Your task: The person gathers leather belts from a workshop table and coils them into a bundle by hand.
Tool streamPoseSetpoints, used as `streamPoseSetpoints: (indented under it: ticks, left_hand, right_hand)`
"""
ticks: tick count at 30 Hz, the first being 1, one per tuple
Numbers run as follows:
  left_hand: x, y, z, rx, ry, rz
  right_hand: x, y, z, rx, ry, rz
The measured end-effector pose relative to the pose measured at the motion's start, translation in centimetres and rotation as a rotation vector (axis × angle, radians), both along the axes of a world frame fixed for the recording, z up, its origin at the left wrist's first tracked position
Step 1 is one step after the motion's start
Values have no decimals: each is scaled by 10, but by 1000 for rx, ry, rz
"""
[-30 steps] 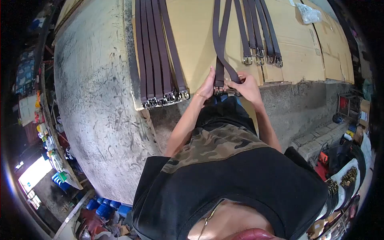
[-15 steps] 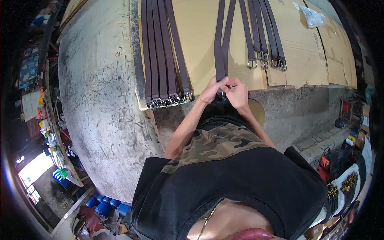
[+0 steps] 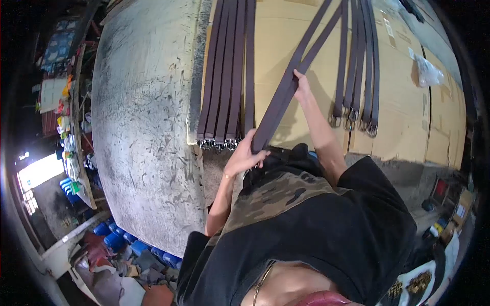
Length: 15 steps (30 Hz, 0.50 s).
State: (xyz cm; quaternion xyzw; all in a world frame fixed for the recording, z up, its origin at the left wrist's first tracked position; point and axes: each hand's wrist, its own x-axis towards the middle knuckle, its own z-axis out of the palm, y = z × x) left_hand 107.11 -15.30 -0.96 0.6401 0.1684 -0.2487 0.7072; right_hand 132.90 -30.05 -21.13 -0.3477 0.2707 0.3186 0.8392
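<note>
Two dark brown belts (image 3: 279, 108) run slantwise over the cardboard, overlapping near me and spreading apart farther off. My left hand (image 3: 244, 157) is closed around their near ends at the table's front edge; the ends are hidden in its fingers. Farther up, my right hand (image 3: 302, 86) grips the same belts, its thumb on top where they begin to part. Left of them lies a row of several brown belts (image 3: 219, 92), metal buckles (image 3: 218, 143) toward me. To the right is another group of belts (image 3: 360, 66), buckles also at the near end.
Flattened cardboard (image 3: 403, 127) covers the tabletop under the belts. A clear plastic bag (image 3: 429, 73) lies on it at the right. A grey, scuffed surface (image 3: 148, 117) adjoins on the left. Blue containers (image 3: 115, 239) and leather scraps (image 3: 127, 290) are on the floor at lower left.
My hands, close together before, are now apart: the right has moved forward along the belts, the left down and leftward. The belts now slant, and the whole view has shifted.
</note>
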Motion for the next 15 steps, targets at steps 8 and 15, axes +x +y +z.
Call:
streamPoseSetpoints:
  ticks: [8,15]
  left_hand:
    - [-77,22,19,81,238,61]
    - [-135,13,-13,366,369,49]
  right_hand:
    - [147,9,2,612,-197,-183]
    - [384,-44,23,464,-456,162]
